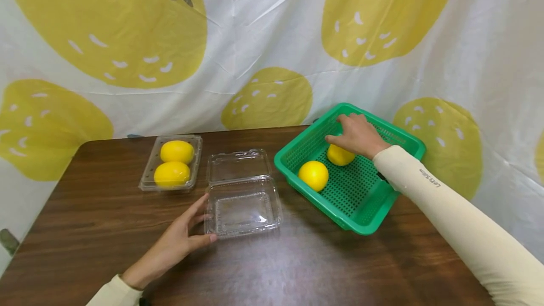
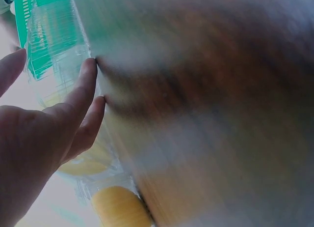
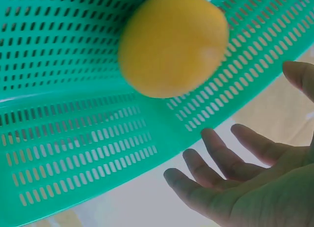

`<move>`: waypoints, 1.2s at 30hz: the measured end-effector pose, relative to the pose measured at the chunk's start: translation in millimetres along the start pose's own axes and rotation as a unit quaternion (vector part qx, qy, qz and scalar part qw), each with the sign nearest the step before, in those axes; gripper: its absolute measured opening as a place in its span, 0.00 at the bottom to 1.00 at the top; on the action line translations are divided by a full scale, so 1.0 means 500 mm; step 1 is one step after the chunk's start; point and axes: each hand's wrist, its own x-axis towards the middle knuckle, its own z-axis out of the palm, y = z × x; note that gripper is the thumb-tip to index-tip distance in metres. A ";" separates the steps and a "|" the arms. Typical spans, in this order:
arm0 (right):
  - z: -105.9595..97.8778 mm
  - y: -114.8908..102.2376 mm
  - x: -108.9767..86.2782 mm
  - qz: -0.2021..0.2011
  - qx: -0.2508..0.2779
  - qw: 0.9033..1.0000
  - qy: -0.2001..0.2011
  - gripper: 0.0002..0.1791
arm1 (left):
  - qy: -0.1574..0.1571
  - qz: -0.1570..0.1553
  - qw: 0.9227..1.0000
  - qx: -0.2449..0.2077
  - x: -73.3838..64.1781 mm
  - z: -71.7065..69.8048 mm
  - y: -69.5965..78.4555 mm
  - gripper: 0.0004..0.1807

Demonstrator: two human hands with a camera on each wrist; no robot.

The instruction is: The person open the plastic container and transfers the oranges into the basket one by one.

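Note:
My left hand (image 1: 176, 237) rests beside an open clear plastic clamshell box (image 1: 244, 209), its fingers extended along the box's left edge and the thumb at the front corner. In the left wrist view, two fingertips are right at the edge of the clear plastic. Over a green perforated basket (image 1: 361, 225), my right hand (image 1: 359, 133) hovers with fingers spread. Below it sits a rounded yellow fruit (image 1: 340, 156), partly covered by the hand in the head view; the right wrist view shows a gap between fingers and fruit (image 3: 174, 45). Another yellow fruit (image 1: 313, 176) lies at the basket's left.
A closed clear clamshell (image 1: 146, 184) holding two yellow fruits (image 1: 172, 174) stands on the left of the brown wooden table (image 1: 106, 211). Behind the table hangs a white curtain (image 1: 263, 22) printed with large yellow fruits; the basket's back corner is close to it.

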 end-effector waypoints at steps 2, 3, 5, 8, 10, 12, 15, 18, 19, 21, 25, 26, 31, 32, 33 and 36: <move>-0.003 -0.010 -0.001 -0.004 0.006 1.000 0.004 0.42 | 0.001 0.002 1.000 0.002 0.000 0.000 -0.001 0.58; -0.004 -0.014 -0.003 -0.007 0.009 1.000 0.006 0.42 | 0.001 0.003 1.000 0.004 0.001 0.000 -0.001 0.58; -0.006 -0.024 -0.006 -0.014 0.017 1.000 0.011 0.42 | 0.002 0.005 1.000 0.005 0.001 0.001 -0.001 0.58; -0.008 -0.039 -0.013 -0.025 0.028 0.999 0.020 0.42 | 0.002 0.006 1.000 0.004 0.002 0.001 -0.002 0.58; -0.009 -0.052 -0.018 -0.031 0.035 0.999 0.025 0.41 | 0.003 0.006 1.000 0.004 0.002 0.001 -0.002 0.58; -0.010 -0.065 -0.023 -0.036 0.038 0.998 0.031 0.41 | 0.001 0.005 1.000 -0.001 0.003 0.001 -0.001 0.59; -0.011 -0.086 -0.031 -0.043 0.045 0.997 0.036 0.40 | 0.000 0.002 1.000 -0.004 0.004 -0.001 0.000 0.59; -0.010 -0.106 -0.039 -0.053 0.049 0.997 0.039 0.39 | -0.001 0.000 1.000 -0.006 0.005 -0.002 0.000 0.59; -0.010 -0.112 -0.042 -0.056 0.051 0.996 0.040 0.39 | -0.002 -0.001 1.000 -0.006 0.006 -0.002 0.000 0.59; -0.008 -0.124 -0.049 -0.064 0.052 0.996 0.044 0.39 | -0.003 -0.001 1.000 -0.007 0.006 -0.002 -0.001 0.58; -0.005 -0.149 -0.063 -0.077 0.061 0.994 0.054 0.38 | -0.002 0.000 1.000 -0.008 0.007 -0.003 -0.002 0.58; -0.004 -0.156 -0.066 -0.080 0.063 0.993 0.057 0.38 | -0.003 0.000 1.000 -0.008 0.008 -0.004 -0.003 0.58; -0.004 -0.186 -0.086 -0.086 0.078 0.991 0.061 0.39 | -0.002 0.001 1.000 -0.007 0.007 -0.005 -0.002 0.58; -0.004 -0.191 -0.090 -0.089 0.081 0.991 0.061 0.39 | -0.002 0.001 1.000 -0.007 0.007 -0.005 -0.002 0.58; -0.004 -0.195 -0.093 -0.091 0.083 0.990 0.062 0.39 | -0.001 0.001 1.000 -0.006 0.007 -0.005 -0.002 0.58; -0.001 -0.205 -0.104 -0.102 0.090 0.989 0.065 0.38 | -0.001 0.000 1.000 -0.006 0.007 -0.005 -0.001 0.58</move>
